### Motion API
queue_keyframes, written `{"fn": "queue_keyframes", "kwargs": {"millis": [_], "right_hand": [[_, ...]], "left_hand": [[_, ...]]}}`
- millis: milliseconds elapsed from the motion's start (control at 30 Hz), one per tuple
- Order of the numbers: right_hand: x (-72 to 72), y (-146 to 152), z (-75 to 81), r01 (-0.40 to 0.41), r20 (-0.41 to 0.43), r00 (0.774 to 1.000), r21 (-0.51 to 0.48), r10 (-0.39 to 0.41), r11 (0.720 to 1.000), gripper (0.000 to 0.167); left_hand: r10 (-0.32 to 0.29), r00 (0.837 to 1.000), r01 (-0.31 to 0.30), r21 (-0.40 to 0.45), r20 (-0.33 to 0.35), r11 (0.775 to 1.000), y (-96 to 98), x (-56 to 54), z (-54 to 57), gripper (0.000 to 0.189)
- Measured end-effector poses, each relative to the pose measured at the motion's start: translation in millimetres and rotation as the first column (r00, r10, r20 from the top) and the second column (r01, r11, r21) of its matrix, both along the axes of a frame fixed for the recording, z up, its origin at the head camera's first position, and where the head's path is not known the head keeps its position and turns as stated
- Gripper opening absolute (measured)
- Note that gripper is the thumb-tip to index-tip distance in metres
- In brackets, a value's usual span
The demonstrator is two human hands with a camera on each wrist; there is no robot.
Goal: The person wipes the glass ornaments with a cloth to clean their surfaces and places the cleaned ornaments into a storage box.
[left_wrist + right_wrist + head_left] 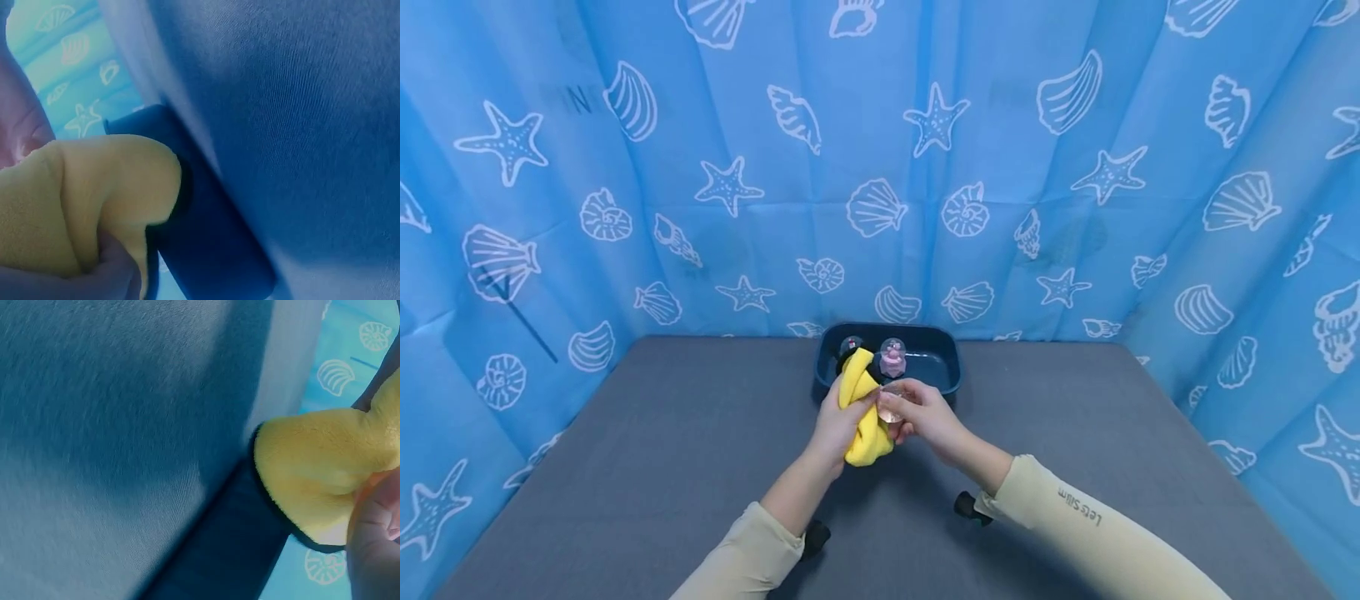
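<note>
My left hand [835, 429] grips a bunched yellow cloth [868, 437] in front of a dark blue basin [953, 362]. With thumb and fingers, my right hand [936, 421] pinches a small clear snow globe [891, 408] with a pinkish tint, held against the cloth. Part of that globe is hidden by fingers and cloth. Inside the basin stand a snow globe with a pink figure [892, 357] and a dark-based globe [852, 344], partly covered by the cloth. The cloth [312, 456] shows a dark edging in the right wrist view.
A grey tabletop [700, 450] spreads around the basin, which stands at its far edge. Behind it hangs a blue curtain [820, 175] with white shells and starfish. Black wrist mounts [973, 507] sit under both forearms.
</note>
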State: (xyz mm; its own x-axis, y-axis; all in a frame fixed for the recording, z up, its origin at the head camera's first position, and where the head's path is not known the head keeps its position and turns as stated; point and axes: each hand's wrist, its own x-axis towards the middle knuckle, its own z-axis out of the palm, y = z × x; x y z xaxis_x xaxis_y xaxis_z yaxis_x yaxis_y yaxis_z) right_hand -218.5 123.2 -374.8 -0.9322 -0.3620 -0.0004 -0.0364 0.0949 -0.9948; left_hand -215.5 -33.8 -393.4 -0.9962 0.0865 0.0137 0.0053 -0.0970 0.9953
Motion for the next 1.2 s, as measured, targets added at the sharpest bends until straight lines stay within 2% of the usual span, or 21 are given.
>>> {"fn": "queue_keyframes", "kwargs": {"millis": [100, 200, 333, 433, 500, 567, 667, 767, 867, 933, 1033, 1100, 1133, 1167, 1200], "right_hand": [[0.5, 0.5, -0.2, -0.018, -0.023, 1.0, -0.018, 0.018, 1.0, 0.04], [0.5, 2.1, -1.2, -0.048, -0.043, 0.998, -0.022, 0.047, 0.999, 0.038], [0.4, 5.7, -3.5, -0.084, -0.086, 0.993, 0.006, 0.084, 0.996, 0.034], [0.4, 8.6, -4.2, -0.096, -0.15, 0.983, 0.052, 0.102, 0.994, 0.033], [0.2, 10.9, -4.2, -0.09, -0.203, 0.973, 0.096, 0.108, 0.991, 0.034], [-0.3, 12.9, -4.3, -0.078, -0.253, 0.961, 0.14, 0.112, 0.987, 0.036], [-2.2, 15.0, -6.0, -0.059, -0.313, 0.942, 0.194, 0.119, 0.979, 0.038], [-4.1, 15.4, -9.4, -0.053, -0.405, 0.902, 0.241, 0.151, 0.969, 0.038], [-5.5, 15.0, -13.2, -0.052, -0.517, 0.834, 0.271, 0.191, 0.961, 0.039], [-6.8, 14.8, -15.8, -0.053, -0.588, 0.779, 0.28, 0.215, 0.959, 0.039], [-7.7, 16.1, -18.8, -0.073, -0.656, 0.714, 0.278, 0.244, 0.958, 0.04], [-7.7, 17.7, -20.1, -0.092, -0.683, 0.679, 0.286, 0.27, 0.954, 0.041], [-7.3, 18.6, -20.4, -0.102, -0.684, 0.673, 0.291, 0.282, 0.951, 0.04], [-6.9, 19.4, -20.8, -0.118, -0.676, 0.677, 0.292, 0.292, 0.949, 0.04], [-6.2, 20.3, -20.8, -0.13, -0.658, 0.692, 0.291, 0.296, 0.948, 0.04]], "left_hand": [[0.036, 0.999, -0.036, -0.02, -0.016, 0.999, -0.2, -1.2, 2.6, 0.041], [0.088, 0.996, -0.088, -0.038, -0.004, 0.995, -1.1, -2.6, 6.3, 0.039], [0.137, 0.988, -0.136, -0.013, 0.077, 0.991, -5.4, -5.7, 9.4, 0.042], [0.114, 0.979, -0.127, 0.068, 0.171, 0.99, -10.8, -6.7, 11.2, 0.048], [0.077, 0.972, -0.105, 0.118, 0.221, 0.987, -13.5, -6.3, 13.3, 0.05], [0.029, 0.973, -0.063, 0.141, 0.231, 0.988, -14.5, -5.4, 15.5, 0.051], [-0.026, 0.98, 0.007, 0.096, 0.196, 0.995, -12.7, -3.2, 18.0, 0.053], [-0.043, 0.987, 0.037, 0.04, 0.152, 0.999, -9.7, -1.2, 17.4, 0.055], [-0.03, 0.992, 0.028, 0.018, 0.124, 0.999, -7.9, -0.7, 14.8, 0.053], [-0.006, 0.992, 0.004, 0.019, 0.125, 1.0, -7.3, -1.2, 13.6, 0.049], [0.033, 0.988, -0.035, 0.012, 0.151, 0.999, -7.4, -2.8, 12.7, 0.048], [0.051, 0.982, -0.055, 0.016, 0.18, 0.998, -8.4, -3.9, 11.8, 0.051], [0.056, 0.979, -0.061, 0.022, 0.197, 0.998, -9.2, -4.3, 11.3, 0.052], [0.058, 0.976, -0.067, 0.036, 0.212, 0.997, -9.8, -4.5, 10.7, 0.053], [0.058, 0.973, -0.073, 0.06, 0.223, 0.996, -10.5, -4.6, 10.0, 0.054]]}}
